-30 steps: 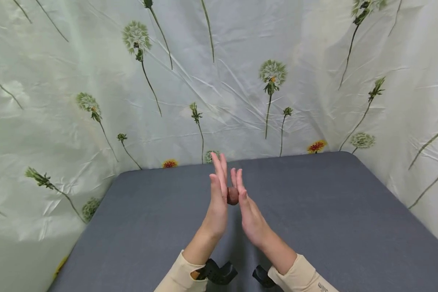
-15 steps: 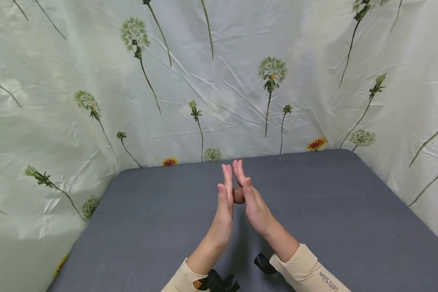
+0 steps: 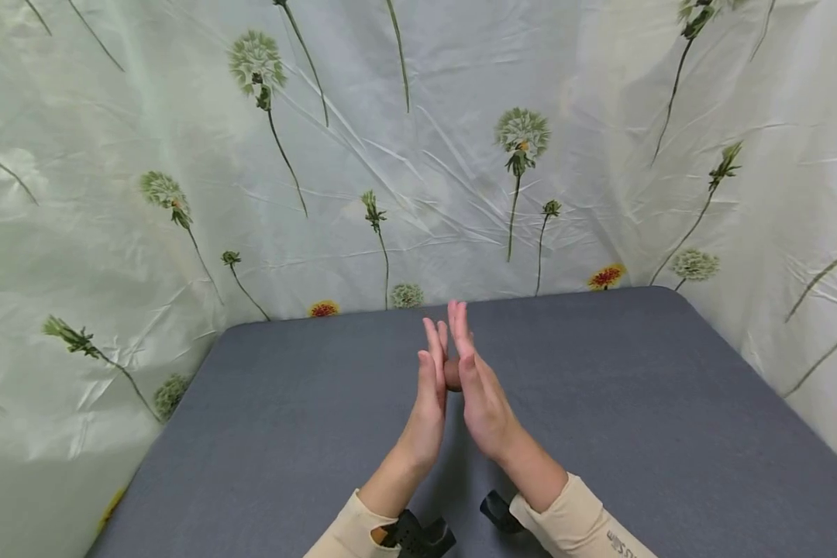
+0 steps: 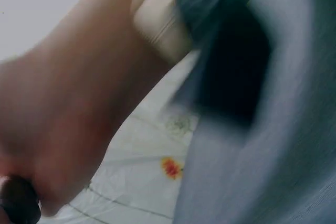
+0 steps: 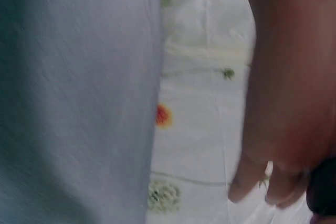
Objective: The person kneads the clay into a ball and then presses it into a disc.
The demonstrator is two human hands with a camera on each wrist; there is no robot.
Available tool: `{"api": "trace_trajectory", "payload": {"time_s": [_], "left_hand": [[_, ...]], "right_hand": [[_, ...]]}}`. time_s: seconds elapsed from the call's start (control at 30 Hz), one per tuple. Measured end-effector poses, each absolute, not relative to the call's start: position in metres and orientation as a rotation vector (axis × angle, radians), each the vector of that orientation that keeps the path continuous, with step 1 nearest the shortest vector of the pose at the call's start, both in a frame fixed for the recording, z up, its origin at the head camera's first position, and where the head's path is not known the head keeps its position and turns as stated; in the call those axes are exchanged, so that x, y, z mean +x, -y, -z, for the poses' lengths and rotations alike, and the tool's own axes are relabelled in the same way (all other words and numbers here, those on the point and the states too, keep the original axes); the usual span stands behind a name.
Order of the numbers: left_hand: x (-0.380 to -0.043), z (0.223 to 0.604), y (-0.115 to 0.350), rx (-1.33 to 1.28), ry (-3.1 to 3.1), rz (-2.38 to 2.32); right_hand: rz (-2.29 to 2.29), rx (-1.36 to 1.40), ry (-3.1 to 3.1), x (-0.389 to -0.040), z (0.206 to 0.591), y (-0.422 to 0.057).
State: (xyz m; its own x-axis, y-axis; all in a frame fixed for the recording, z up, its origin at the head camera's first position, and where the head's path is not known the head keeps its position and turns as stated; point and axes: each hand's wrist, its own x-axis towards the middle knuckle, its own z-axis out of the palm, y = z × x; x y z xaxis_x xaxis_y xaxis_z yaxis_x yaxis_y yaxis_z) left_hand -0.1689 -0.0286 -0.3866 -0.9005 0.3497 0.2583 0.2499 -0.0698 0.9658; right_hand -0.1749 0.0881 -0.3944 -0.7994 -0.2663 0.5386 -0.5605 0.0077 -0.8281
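A small brown ball (image 3: 452,374) sits between my two facing palms, above the grey table. My left hand (image 3: 428,395) stands upright on its left side, fingers straight and pointing away, palm against the ball. Opposite it, my right hand (image 3: 484,407) presses from the right with straight fingers that reach a little higher. Part of the ball is covered by the hands. In the left wrist view the dark ball (image 4: 20,201) shows at the lower left corner under a blurred hand. The right wrist view has the ball (image 5: 322,187) at its right edge, beside fingertips.
The grey table (image 3: 286,418) stretches around and below the hands. Behind it hangs a pale, creased sheet (image 3: 446,201) printed with dandelions and flowers. Black wrist devices show below each cuff, the left device (image 3: 425,536) and the right device (image 3: 500,511).
Both hands shift right over the second, the palms sliding against each other with the ball between them. Since half a second ago, the right hand's wrist has drawn slightly back and left.
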Motion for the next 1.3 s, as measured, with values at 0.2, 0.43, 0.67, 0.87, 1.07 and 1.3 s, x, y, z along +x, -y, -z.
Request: {"api": "trace_trajectory", "payload": {"time_s": [0.2, 0.43, 0.67, 0.87, 1.07, 1.3], "left_hand": [[-0.169, 0.381, 0.027, 0.746, -2.148, -2.169], [-0.185, 0.376, 0.032, 0.698, -2.236, -2.149], [-0.177, 0.39, 0.027, 0.697, -2.184, -2.104], [-0.17, 0.385, 0.026, 0.711, -2.162, -2.112], [-0.189, 0.373, 0.035, 0.643, -2.217, -2.209], [-0.186, 0.384, 0.034, 0.614, -2.197, -2.159]], "right_hand": [[-2.047, 0.856, 2.078, -0.188, 0.401, -0.089], [-2.067, 0.877, 2.02, -0.175, 0.408, -0.085], [-2.031, 0.858, 2.02, -0.181, 0.396, -0.091], [-2.08, 0.84, 2.071, -0.193, 0.394, -0.09], [-2.099, 0.869, 2.075, -0.182, 0.407, -0.081], [-1.991, 0.896, 2.038, -0.18, 0.396, -0.08]]}}
